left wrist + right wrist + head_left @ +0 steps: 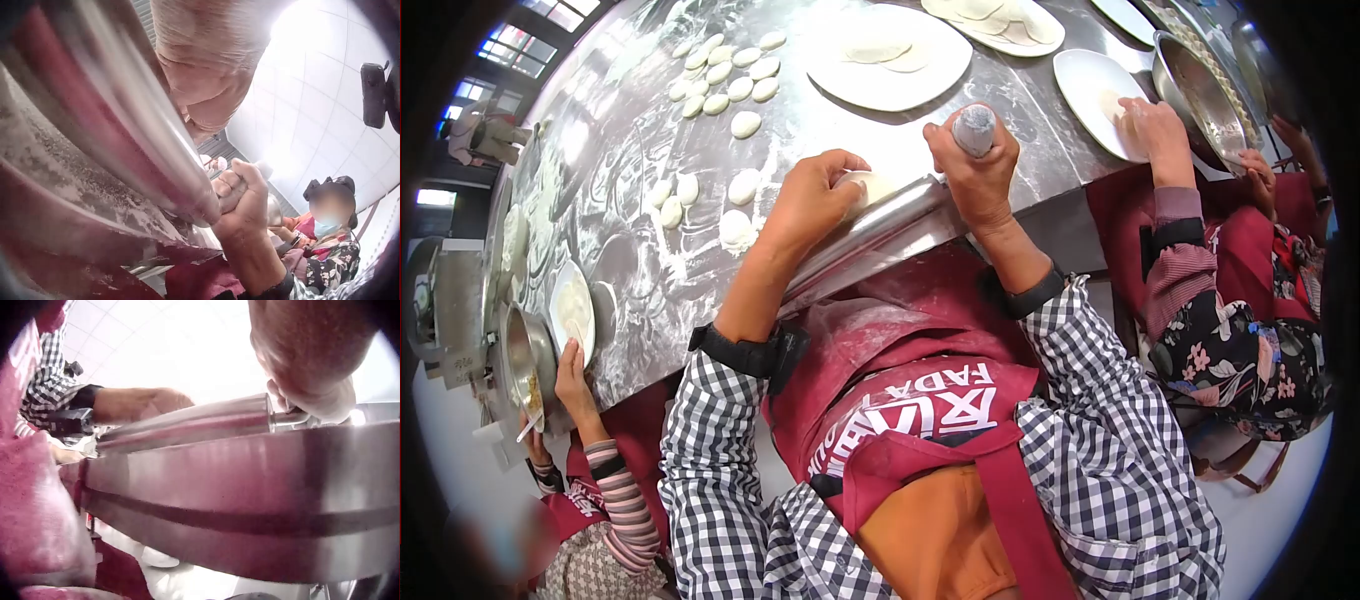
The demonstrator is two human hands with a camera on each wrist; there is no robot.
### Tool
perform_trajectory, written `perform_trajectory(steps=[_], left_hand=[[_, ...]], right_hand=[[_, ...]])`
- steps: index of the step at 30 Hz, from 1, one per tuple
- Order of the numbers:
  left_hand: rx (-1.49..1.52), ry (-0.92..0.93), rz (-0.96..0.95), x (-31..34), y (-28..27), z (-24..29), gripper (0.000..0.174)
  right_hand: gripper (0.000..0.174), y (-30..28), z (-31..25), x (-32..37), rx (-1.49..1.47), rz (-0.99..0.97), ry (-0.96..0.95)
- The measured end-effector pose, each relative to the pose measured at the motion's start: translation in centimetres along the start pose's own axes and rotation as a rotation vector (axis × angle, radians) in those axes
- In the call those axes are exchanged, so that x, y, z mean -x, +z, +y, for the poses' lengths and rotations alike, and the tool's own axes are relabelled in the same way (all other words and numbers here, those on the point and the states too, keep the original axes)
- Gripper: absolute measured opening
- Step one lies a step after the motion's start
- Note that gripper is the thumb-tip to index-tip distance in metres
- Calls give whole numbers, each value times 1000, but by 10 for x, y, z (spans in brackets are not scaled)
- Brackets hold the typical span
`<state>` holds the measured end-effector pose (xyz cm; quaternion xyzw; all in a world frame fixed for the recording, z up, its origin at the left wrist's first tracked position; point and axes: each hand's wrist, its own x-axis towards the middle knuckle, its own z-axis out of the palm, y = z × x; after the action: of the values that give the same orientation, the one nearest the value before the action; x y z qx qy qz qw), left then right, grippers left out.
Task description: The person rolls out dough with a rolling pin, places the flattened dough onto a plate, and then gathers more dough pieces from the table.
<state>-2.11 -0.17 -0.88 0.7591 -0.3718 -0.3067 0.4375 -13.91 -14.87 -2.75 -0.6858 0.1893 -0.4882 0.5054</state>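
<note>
My right hand (982, 175) grips the grey handle (974, 133) of a metal rolling pin (200, 422), fingers curled round it. The pin's smooth steel barrel lies along the near edge of the table, as the right wrist view shows. My left hand (810, 205) is just behind the barrel and pinches the side of a thin white dough disc (874, 187) between thumb and fingers. Part of the disc is hidden by the fingers. In the left wrist view the barrel crosses close in front of the hand.
Small dough pieces (740, 88) lie on the floury steel table (635, 180). Ahead stands a white plate (890, 85) with rolled wrappers (880, 45). People work on both sides, one with a plate (573, 310) at left, another beside a metal bowl (1200, 95) at right.
</note>
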Motion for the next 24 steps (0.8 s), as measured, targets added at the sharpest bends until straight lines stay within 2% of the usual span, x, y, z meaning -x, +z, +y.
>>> perform_trajectory(steps=[2,5,9,11,14,17,19,21,24], left_hand=[[-95,-9,15,3,-1,6,26],[-180,-48,-72,5,-7,7,27],[153,-87,25,3,-11,-6,21],[211,-87,2,5,-10,-4,20],[187,-101,14,5,-5,4,21],[44,-67,32,-6,-5,-4,23],[-41,-82,41,-11,-5,-4,24],[2,-80,31,-13,-5,-7,24],[91,-98,1,-9,-8,-6,26]], right_hand=[[22,-3,-3,-2,-13,-22,17],[20,-25,-13,20,-69,-68,101],[18,-38,-21,34,-99,-77,157],[19,-35,-21,32,-103,-75,169],[20,-9,-5,6,-49,-21,92],[21,14,2,-17,56,41,-98],[21,9,-2,-14,26,3,-48],[19,-6,-5,-2,-56,-40,43],[19,-32,-18,24,-84,-90,81]])
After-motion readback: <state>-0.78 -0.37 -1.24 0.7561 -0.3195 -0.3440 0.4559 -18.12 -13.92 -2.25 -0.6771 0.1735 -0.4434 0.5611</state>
